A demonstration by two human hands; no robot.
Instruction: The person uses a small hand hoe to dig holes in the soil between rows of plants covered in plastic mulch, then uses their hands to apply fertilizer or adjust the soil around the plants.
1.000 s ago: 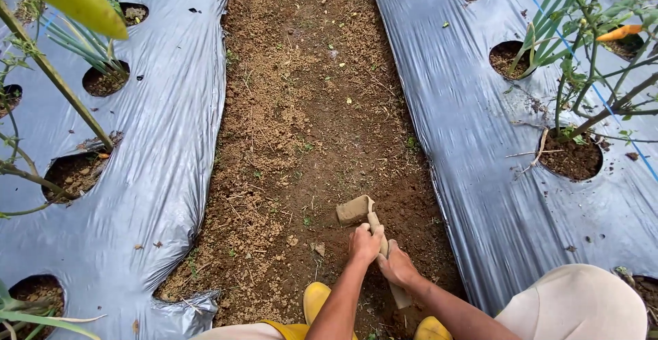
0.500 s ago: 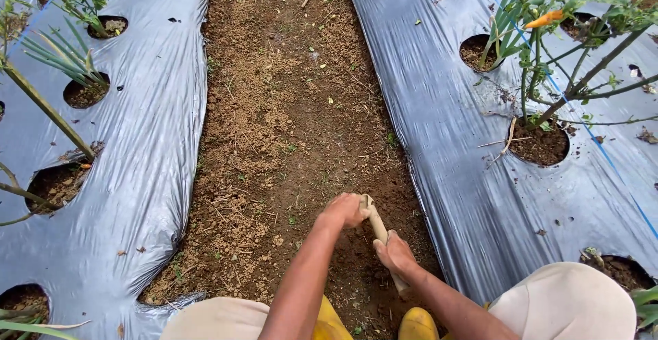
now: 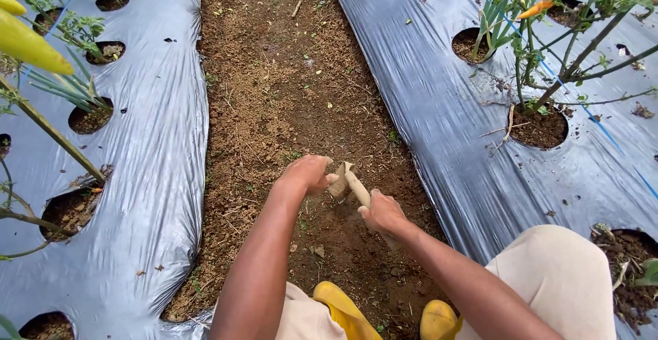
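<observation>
Your right hand [image 3: 382, 213] has its grip wrapped around the hoe handle [image 3: 359, 190]; your left hand [image 3: 308, 174] clasps its head end, low over the soil path [image 3: 274, 86]. Keep strokes shallow, away from both plastic mulch sheets [image 3: 439, 107].

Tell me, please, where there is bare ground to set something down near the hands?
The brown dirt path ahead of both hands lies bare between the two silver plastic mulch sheets. It is crowded close in: left hand and right hand grip the short wooden-handled hoe, above yellow rubber boots.
</observation>
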